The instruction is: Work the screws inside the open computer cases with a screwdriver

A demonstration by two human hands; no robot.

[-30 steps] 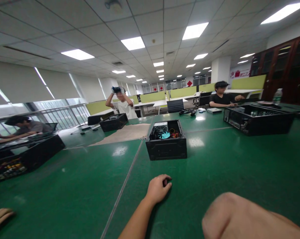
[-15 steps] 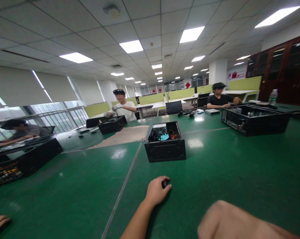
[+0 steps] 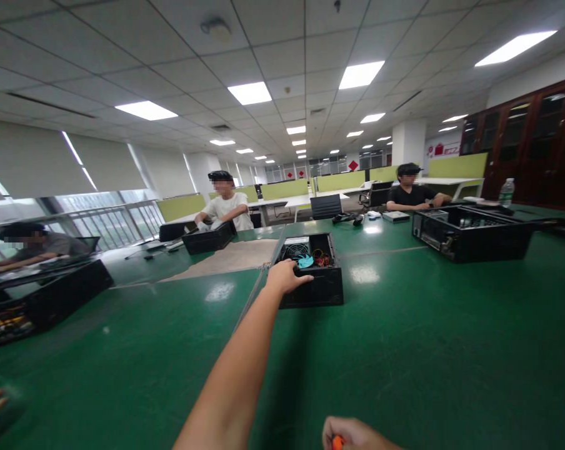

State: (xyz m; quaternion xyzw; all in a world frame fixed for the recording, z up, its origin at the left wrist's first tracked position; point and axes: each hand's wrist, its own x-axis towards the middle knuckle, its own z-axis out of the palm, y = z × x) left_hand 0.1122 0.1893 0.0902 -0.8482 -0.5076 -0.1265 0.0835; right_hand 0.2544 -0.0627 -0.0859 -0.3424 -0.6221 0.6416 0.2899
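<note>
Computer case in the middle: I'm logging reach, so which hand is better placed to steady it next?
Probably the left hand: it is at the near rim of the computer case, while the right hand is well short of it, holding an orange object.

The person's bare left arm (image 3: 233, 362) stretches forward, its bare left hand (image 3: 284, 277) turned back-up, thumb spread; the bare right hand (image 3: 355, 432) curls inward, nearer the body.
</note>
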